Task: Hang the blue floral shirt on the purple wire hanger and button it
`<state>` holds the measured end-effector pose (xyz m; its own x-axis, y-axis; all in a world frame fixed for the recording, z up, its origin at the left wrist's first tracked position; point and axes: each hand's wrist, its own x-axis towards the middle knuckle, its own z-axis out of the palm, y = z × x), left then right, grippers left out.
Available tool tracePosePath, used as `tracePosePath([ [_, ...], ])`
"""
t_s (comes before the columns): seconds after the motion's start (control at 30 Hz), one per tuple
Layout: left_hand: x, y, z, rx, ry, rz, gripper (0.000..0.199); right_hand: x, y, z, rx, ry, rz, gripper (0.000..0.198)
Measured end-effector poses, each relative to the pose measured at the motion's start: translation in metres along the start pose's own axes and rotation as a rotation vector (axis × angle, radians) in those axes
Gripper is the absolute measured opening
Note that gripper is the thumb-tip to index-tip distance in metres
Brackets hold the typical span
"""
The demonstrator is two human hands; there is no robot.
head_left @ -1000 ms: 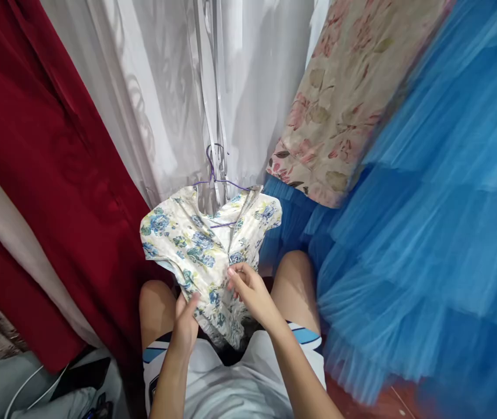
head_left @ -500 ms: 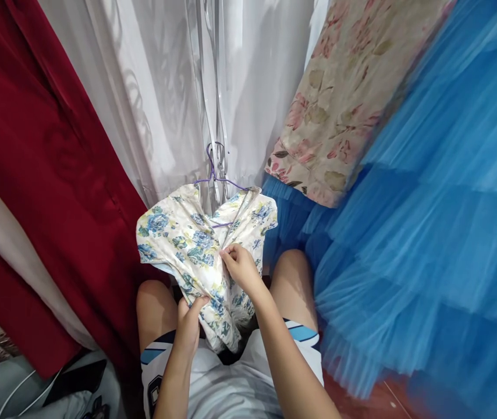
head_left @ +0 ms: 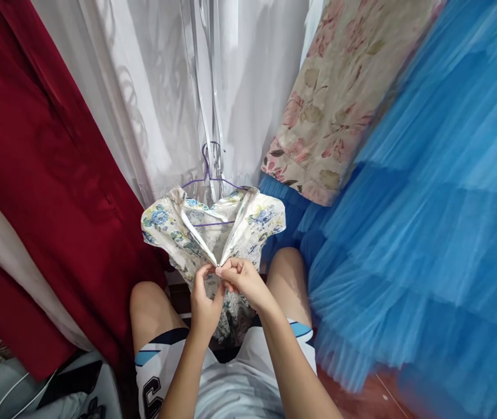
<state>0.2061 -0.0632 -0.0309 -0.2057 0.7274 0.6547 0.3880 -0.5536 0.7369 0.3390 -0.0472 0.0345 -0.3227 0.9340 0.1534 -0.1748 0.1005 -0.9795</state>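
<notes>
A white dress with a blue floral print (head_left: 259, 224) hangs on a purple hanger (head_left: 207, 174) in front of me, between my knees. Its front is parted in a V from the shoulders down to my hands. My left hand (head_left: 205, 297) is closed on the cloth just left of the bottom of the V. Beside it, my right hand (head_left: 243, 279) pinches the fabric at the point of the V, thumb and fingers together. Both hands touch or nearly touch there. Whether a zipper pull or button sits under the fingers is hidden.
White curtain-like fabric (head_left: 156, 87) with hanging ribbons (head_left: 207, 87) is behind the hanger. A red garment (head_left: 69, 174) hangs at left. To the right hang a pink-flowered cloth (head_left: 313, 128) and a layered blue tulle skirt (head_left: 405, 233). A grey container (head_left: 109, 384) with a white cable stands lower left.
My left hand has come up from the dress's lower left side to meet the right hand at the middle. My right hand is slightly lower, and the neckline now spreads wider.
</notes>
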Motion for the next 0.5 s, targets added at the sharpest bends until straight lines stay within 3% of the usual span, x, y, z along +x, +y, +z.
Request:
tracePosePath([
  [0.1,0.004,0.004,0.017,0.004,-0.042,0.022,0.007,0.004,-0.010,-0.008,-0.030,-0.009,0.021,0.026],
  [0.27,0.009,0.012,0.023,0.048,-0.172,0.050,0.003,0.044,-0.048,-0.017,-0.031,0.139,-0.119,0.028],
  [0.5,0.012,0.015,0.026,0.172,-0.415,0.090,0.011,0.107,-0.107,0.003,-0.074,0.286,-0.358,0.026],
])
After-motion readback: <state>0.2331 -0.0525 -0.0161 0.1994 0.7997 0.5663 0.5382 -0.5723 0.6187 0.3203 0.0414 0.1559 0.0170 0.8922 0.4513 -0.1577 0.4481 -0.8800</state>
